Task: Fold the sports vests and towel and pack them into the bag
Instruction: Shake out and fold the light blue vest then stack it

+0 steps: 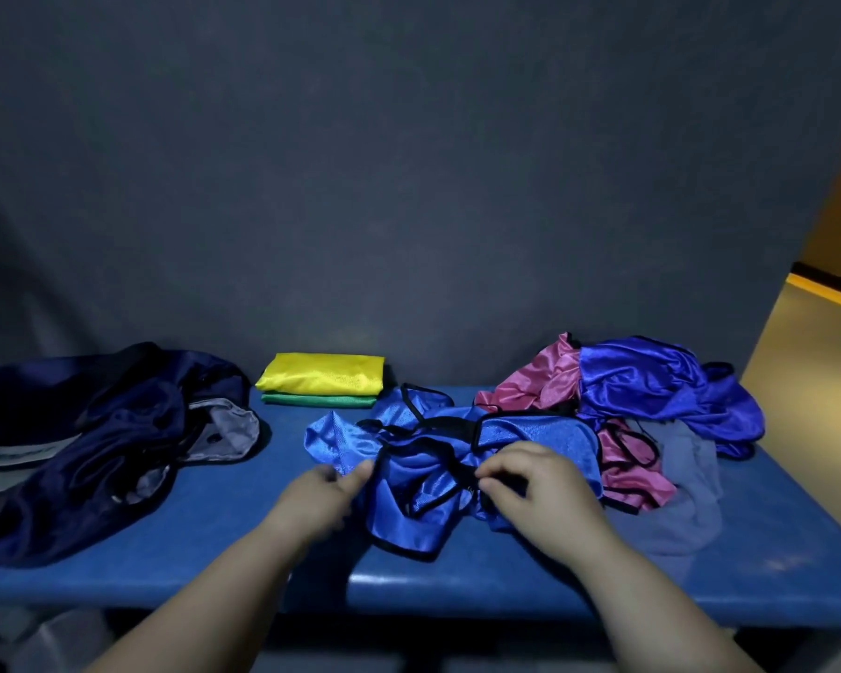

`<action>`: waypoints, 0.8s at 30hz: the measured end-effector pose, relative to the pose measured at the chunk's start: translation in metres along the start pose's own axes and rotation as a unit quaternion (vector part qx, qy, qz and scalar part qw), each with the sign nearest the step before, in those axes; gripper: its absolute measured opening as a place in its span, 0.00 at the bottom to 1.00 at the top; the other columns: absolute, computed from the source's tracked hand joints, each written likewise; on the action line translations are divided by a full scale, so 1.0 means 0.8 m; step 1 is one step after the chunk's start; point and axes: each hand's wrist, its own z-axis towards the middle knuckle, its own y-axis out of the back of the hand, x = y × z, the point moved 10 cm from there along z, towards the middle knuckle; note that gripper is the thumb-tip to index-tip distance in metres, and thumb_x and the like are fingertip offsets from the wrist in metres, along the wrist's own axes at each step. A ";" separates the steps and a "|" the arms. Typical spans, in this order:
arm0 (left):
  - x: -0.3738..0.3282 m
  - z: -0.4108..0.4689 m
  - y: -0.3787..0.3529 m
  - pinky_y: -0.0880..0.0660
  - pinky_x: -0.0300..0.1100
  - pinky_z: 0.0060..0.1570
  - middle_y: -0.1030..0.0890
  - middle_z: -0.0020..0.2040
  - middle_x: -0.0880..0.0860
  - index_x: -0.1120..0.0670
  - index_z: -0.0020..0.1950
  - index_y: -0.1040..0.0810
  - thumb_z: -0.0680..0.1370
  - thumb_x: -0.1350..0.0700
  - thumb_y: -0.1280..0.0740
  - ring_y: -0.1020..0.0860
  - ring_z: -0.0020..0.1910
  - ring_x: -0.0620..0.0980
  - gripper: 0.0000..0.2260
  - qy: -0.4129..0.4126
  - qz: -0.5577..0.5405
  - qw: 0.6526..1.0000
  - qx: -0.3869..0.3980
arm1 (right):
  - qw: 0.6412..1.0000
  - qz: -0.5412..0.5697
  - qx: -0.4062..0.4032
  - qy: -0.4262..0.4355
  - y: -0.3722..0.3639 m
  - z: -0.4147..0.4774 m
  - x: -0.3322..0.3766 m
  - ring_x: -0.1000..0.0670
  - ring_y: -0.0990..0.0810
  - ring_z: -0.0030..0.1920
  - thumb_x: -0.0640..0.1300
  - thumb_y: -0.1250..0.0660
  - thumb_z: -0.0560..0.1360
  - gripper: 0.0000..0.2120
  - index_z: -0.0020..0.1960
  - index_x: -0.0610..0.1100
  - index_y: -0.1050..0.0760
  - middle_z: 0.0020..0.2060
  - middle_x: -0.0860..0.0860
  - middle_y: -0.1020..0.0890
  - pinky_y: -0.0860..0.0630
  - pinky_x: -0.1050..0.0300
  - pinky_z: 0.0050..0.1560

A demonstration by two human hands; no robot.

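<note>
The left hand [326,483] pinches the left edge of a crumpled blue vest [409,473] between thumb and fingers, though the hand is slightly blurred. The right hand [530,483] has its fingers curled onto the black trim near the vest's middle. Holding it at 2 separate points seems meant to pull the tangled cloth apart and find its shape, so I judge this to be the start of folding this vest. It lies bunched on the near middle of the bench [457,580], directly in front of the person, where there is room to spread it flat.

Just beyond, against the far wall, a folded yellow vest [321,374] sits squarely on a folded green vest [319,400]. These 2 look finished and stacked out of the way, ready to be packed together.

To the right, an unsorted heap [651,381] holds another shiny blue vest and pink ones [535,381], with a grey-blue towel [690,478] slumped at its near edge, all within the right hand's reach.

At the far left the dark navy bag [117,429] lies slack with its mouth gaping toward the middle, apparently kept open for loading.
</note>
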 end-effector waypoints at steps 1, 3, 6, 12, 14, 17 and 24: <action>-0.002 -0.005 -0.013 0.28 0.39 0.34 0.20 0.40 0.52 0.55 0.47 0.24 0.77 0.41 0.34 0.24 0.34 0.49 0.16 -0.003 -0.003 0.999 0.032 | 1.000 -0.004 0.018 0.015 -0.010 0.000 0.005 0.60 0.22 0.47 0.46 0.28 0.72 0.04 0.45 0.52 0.16 0.42 0.62 0.20 0.28 0.67 0.53; -0.013 -0.011 -0.031 0.27 0.37 0.37 0.17 0.44 0.50 0.52 0.50 0.21 0.78 0.45 0.34 0.21 0.36 0.46 0.11 -0.037 -0.057 0.996 0.061 | 0.998 -0.026 0.051 0.030 -0.026 -0.001 0.012 0.59 0.23 0.49 0.57 0.32 0.71 0.12 0.48 0.52 0.16 0.44 0.61 0.20 0.28 0.63 0.56; -0.036 -0.020 -0.047 0.25 0.41 0.42 0.15 0.46 0.57 0.56 0.50 0.20 0.79 0.53 0.32 0.19 0.40 0.47 0.07 -0.069 -0.170 0.980 0.081 | 0.995 -0.030 0.093 0.026 -0.042 -0.003 0.020 0.58 0.24 0.54 0.76 0.41 0.64 0.33 0.53 0.54 0.17 0.49 0.62 0.20 0.30 0.65 0.59; -0.105 -0.055 -0.064 0.24 0.50 0.51 0.18 0.50 0.61 0.58 0.54 0.24 0.81 0.57 0.38 0.20 0.49 0.58 0.07 -0.118 -0.306 0.927 0.183 | 0.993 0.059 0.100 0.009 -0.045 -0.004 0.034 0.61 0.25 0.54 0.75 0.34 0.61 0.28 0.53 0.60 0.19 0.51 0.61 0.18 0.31 0.67 0.58; -0.123 -0.067 -0.066 0.25 0.50 0.53 0.18 0.51 0.59 0.58 0.56 0.23 0.81 0.53 0.39 0.21 0.49 0.56 0.11 -0.136 -0.312 0.916 0.213 | 0.994 0.090 0.057 -0.001 -0.035 -0.002 0.039 0.62 0.23 0.47 0.63 0.30 0.65 0.09 0.45 0.64 0.20 0.43 0.60 0.18 0.29 0.68 0.50; -0.134 -0.070 -0.055 0.26 0.39 0.45 0.18 0.42 0.49 0.54 0.49 0.22 0.82 0.52 0.40 0.22 0.41 0.46 0.10 -0.161 -0.254 0.937 0.176 | 0.986 0.157 0.027 -0.043 -0.030 0.001 0.029 0.58 0.30 0.32 0.50 0.34 0.69 0.06 0.38 0.48 0.25 0.29 0.52 0.26 0.32 0.59 0.37; -0.113 -0.054 -0.040 0.28 0.40 0.39 0.28 0.32 0.50 0.55 0.40 0.27 0.81 0.50 0.38 0.30 0.33 0.47 0.12 -0.141 -0.199 0.964 0.106 | 0.807 0.555 -0.017 -0.203 -0.018 -0.003 0.003 0.51 0.21 0.38 0.35 0.48 0.80 0.14 0.47 0.40 0.24 0.38 0.45 0.18 0.26 0.56 0.41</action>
